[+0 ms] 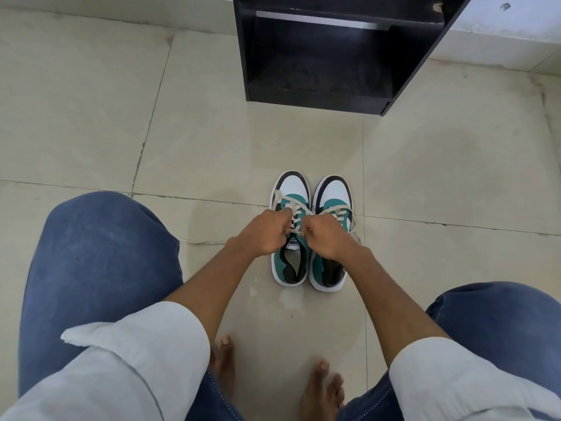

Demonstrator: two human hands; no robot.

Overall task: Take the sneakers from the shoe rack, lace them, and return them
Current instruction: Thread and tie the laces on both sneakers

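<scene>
Two teal, white and black sneakers stand side by side on the tiled floor, toes pointing away from me. Over the left sneaker point(292, 189), my left hand point(263, 235) and my right hand point(326, 238) are each closed on an end of its cream lace point(295, 221), pulling at the top eyelets. Both hands hide part of the tongue. The right sneaker point(333, 192) sits untouched beside it, with a loose lace trailing off its right side. The black shoe rack point(403, 71) stands beyond the sneakers, and the shelves I can see hold nothing.
My knees in blue jeans frame the view at left point(100, 253) and right point(498, 317), and my bare feet point(321, 390) rest on the floor below the sneakers. A white wall base runs behind the rack.
</scene>
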